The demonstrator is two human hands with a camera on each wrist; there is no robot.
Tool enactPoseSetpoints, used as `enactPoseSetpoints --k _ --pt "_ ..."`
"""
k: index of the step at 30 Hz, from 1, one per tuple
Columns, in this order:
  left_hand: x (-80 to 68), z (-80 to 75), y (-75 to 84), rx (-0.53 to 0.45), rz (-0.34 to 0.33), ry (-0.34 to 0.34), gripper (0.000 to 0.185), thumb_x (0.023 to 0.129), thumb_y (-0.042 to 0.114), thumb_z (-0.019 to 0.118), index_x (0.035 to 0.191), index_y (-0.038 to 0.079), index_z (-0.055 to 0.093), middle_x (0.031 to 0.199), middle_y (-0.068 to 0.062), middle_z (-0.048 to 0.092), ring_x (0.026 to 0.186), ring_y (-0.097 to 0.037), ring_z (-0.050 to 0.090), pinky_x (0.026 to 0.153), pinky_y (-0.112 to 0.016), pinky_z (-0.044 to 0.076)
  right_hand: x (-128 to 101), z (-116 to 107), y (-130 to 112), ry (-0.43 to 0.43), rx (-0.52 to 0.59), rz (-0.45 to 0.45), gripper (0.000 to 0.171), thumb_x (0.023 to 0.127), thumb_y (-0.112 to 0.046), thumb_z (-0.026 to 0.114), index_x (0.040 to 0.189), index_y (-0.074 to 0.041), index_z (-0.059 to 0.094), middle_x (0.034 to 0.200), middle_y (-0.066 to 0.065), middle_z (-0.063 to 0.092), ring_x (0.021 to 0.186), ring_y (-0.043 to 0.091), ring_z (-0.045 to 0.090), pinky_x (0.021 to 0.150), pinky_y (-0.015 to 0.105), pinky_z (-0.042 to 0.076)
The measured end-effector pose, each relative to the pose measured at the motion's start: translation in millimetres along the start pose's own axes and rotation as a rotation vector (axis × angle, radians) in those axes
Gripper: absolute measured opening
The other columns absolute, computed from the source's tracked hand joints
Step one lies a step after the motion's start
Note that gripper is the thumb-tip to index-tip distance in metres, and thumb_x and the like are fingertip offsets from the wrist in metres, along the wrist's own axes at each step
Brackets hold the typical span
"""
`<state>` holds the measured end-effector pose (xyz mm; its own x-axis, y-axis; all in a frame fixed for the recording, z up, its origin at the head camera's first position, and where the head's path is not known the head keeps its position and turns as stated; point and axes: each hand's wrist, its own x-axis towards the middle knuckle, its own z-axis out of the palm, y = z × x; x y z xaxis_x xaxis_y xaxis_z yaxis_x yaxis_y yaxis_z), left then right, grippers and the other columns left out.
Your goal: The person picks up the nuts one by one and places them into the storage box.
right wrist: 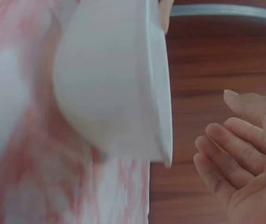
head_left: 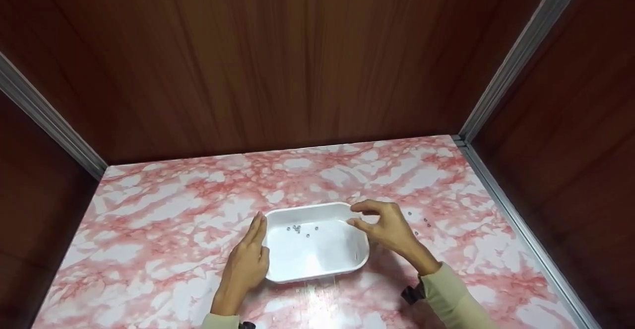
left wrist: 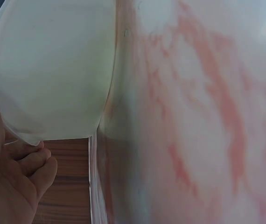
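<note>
On the pink marble tabletop [head_left: 149,210] we see the white tray [head_left: 317,264] lying sideways between both hands, our flat, open left hand [head_left: 248,262] touching its left end, our right hand [head_left: 389,227] loosely open just beside its right end.

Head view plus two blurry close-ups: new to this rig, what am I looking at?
No machine here: a person's two bare hands. The wide picture comes from a camera on the head; the close-ups come from cameras on each wrist. A white tray sits on a pink marbled table, with small metal beads inside and a few more loose to its right. The left hand rests flat against the tray's left side. The right hand hovers at its right corner, fingers loosely curled, apparently holding nothing.
</note>
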<state>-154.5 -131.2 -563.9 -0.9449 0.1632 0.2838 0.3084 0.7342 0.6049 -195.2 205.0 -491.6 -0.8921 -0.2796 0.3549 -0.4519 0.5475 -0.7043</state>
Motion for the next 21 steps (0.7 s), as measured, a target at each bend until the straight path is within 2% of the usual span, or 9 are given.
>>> enactPoseSetpoints --k 1,3,7,13,19,21 --pt "0.0 -0.2 0.0 0.003 0.0 0.002 0.061 0.098 0.002 0.054 0.156 -0.008 0.04 0.169 -0.024 0.035 0.121 -0.037 0.065 0.053 -0.018 0.04 -2.3 -2.2 1.9 0.008 -0.018 0.0 0.028 0.088 -0.021 0.086 0.11 -0.006 0.081 0.111 0.009 0.082 0.104 0.029 0.079 0.089 0.043 0.065" --pt "-0.3 -0.8 -0.2 0.008 -0.007 0.001 0.061 0.098 0.003 0.054 0.156 -0.008 0.04 0.169 -0.024 0.035 0.123 -0.037 0.065 0.053 -0.019 0.04 -7.2 -5.9 6.6 0.017 -0.064 -0.003 0.031 0.087 -0.022 0.086 0.112 -0.005 0.08 0.11 0.009 0.082 0.103 0.029 0.079 0.088 0.044 0.065" --pt "-0.6 -1.1 -0.3 0.019 -0.002 -0.005 0.061 0.099 0.003 0.053 0.157 -0.008 0.04 0.169 -0.024 0.035 0.112 -0.035 0.067 0.051 -0.019 0.04 -18.0 -14.4 16.3 0.036 -0.136 -0.008 0.033 0.085 -0.018 0.087 0.114 -0.005 0.079 0.112 0.011 0.081 0.104 0.03 0.077 0.089 0.047 0.064" --pt "-0.1 -0.5 -0.1 0.0 0.031 -0.006 0.059 0.099 0.0 0.051 0.155 -0.013 0.038 0.167 -0.029 0.034 0.123 -0.042 0.065 0.054 -0.017 0.043 -30.3 -30.2 31.2 0.097 -0.243 -0.013 0.035 0.082 -0.006 0.088 0.116 -0.003 0.079 0.115 0.012 0.081 0.11 0.03 0.077 0.093 0.05 0.063" --pt "0.1 -1.6 -0.3 0.015 0.034 -0.004 0.06 0.098 0.0 0.052 0.155 -0.012 0.038 0.167 -0.029 0.035 0.121 -0.04 0.066 0.054 -0.018 0.043 -41.0 -43.7 49.2 0.146 -0.357 -0.137 0.038 0.079 -0.007 0.09 0.114 0.0 0.078 0.114 0.014 0.08 0.106 0.031 0.077 0.089 0.049 0.064" --pt "0.5 -2.4 0.2 0.027 0.028 -0.011 0.061 0.098 0.001 0.052 0.156 -0.011 0.038 0.168 -0.028 0.034 0.106 -0.033 0.071 0.052 -0.018 0.042 -44.4 -48.0 54.9 0.156 -0.398 -0.182 0.039 0.077 -0.006 0.091 0.114 0.001 0.078 0.113 0.016 0.08 0.105 0.032 0.077 0.086 0.049 0.064"
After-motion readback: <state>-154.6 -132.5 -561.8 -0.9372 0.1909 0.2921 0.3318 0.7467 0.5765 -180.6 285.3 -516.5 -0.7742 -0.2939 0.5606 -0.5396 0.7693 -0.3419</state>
